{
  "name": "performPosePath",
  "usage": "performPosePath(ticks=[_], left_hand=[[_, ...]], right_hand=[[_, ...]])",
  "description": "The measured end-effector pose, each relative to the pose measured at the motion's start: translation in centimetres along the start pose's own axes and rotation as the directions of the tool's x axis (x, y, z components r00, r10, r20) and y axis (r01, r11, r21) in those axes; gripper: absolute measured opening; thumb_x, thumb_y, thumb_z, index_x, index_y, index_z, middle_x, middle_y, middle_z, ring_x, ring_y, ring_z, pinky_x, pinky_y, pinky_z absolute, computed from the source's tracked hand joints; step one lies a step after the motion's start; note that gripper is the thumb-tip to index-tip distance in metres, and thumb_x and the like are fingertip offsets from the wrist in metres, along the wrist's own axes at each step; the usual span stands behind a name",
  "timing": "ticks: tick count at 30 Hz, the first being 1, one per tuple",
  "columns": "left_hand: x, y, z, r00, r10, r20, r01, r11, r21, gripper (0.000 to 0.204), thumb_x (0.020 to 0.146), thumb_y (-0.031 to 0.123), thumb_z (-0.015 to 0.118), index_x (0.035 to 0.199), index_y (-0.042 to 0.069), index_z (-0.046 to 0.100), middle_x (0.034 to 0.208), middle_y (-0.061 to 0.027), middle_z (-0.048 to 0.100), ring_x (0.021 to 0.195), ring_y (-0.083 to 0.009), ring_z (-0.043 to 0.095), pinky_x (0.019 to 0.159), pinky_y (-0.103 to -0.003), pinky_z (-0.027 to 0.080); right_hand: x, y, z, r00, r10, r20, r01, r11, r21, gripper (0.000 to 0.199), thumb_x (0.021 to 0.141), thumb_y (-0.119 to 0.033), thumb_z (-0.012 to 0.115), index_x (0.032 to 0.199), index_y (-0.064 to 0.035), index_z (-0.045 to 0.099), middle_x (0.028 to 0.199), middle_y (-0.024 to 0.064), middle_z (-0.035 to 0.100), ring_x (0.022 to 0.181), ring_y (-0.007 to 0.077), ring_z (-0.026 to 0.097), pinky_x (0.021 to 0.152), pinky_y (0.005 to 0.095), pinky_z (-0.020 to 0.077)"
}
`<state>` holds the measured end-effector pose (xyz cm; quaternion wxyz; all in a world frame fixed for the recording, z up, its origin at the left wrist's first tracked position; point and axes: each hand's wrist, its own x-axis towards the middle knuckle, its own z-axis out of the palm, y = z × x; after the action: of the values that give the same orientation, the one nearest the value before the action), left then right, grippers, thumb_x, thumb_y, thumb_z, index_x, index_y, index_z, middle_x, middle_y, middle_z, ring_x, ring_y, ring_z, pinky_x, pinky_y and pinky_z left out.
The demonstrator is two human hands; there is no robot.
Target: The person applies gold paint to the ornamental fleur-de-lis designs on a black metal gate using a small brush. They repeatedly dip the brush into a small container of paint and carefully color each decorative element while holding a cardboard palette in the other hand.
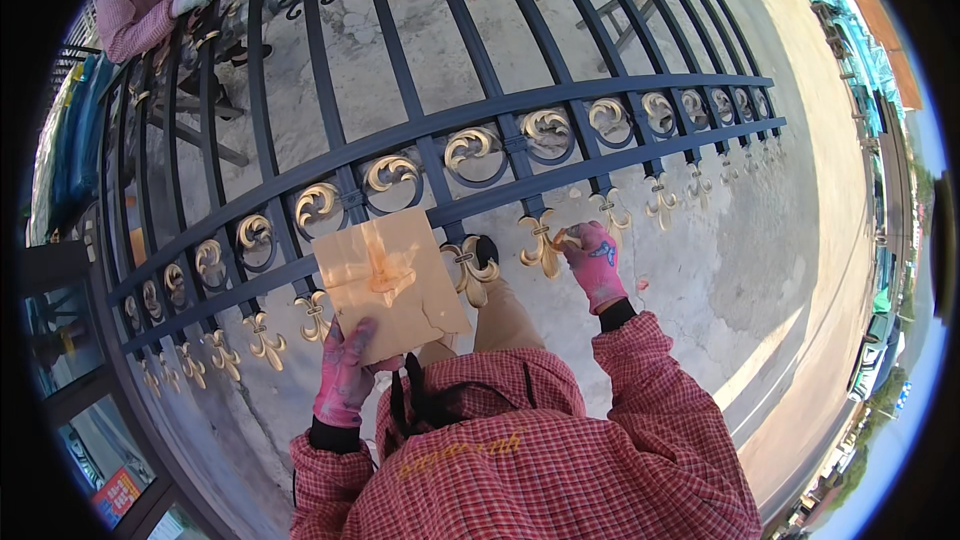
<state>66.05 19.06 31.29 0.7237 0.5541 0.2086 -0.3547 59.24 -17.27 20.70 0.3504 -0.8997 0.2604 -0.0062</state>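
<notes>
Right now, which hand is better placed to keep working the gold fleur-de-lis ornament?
Right. The right hand is already touching the gold fleur-de-lis ornament on the gate's lower rail. The left hand is occupied holding the paint-smeared cardboard sheet.

A stained tan cardboard sheet [391, 283] lies left of a gold fleur-de-lis finial [541, 245], both before the dark metal gate [470, 120].

Bright daylight, sun glare on pale concrete ground [720, 240]; sharp centre, strong fisheye bend + black vignette at rim, far top-left corner blurred.
</notes>
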Motion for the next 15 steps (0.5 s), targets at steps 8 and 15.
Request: performPosePath(ticks=[8, 15], left_hand=[[-0.2, -0.6, 0.7, 0.999, 0.010, 0.034, -0.010, 1.000, 0.009, 0.046, 0.086, 0.030, 0.060, 0.124, 0.008, 0.044, 0.107, -0.0066, 0.058, 0.086, -0.0196, 0.064, 0.057, -0.029, 0.058], [-0.5, -0.4, 0.6, 0.998, 0.026, 0.062, -0.028, 0.999, 0.022, 0.046, 0.085, 0.030, 0.060, 0.123, 0.008, 0.044, 0.107, -0.0063, 0.058, 0.086, -0.0191, 0.064, 0.057, -0.029, 0.057]], right_hand=[[-3.5, 2.3, 1.6, 0.932, 0.360, 0.031, -0.340, 0.845, 0.413, 0.018, 0.076, -0.010, 0.067, 0.090, 0.0004, 0.062, 0.069, 0.0054, 0.061, 0.060, 0.0112, 0.055, 0.056, 0.0264, 0.0436], [-6.2, 4.1, 1.7, 0.874, 0.428, 0.231, -0.479, 0.677, 0.558, 0.013, 0.076, -0.007, 0.065, 0.087, -0.0002, 0.061, 0.070, 0.0024, 0.062, 0.060, 0.0123, 0.055, 0.055, 0.0271, 0.0428]])
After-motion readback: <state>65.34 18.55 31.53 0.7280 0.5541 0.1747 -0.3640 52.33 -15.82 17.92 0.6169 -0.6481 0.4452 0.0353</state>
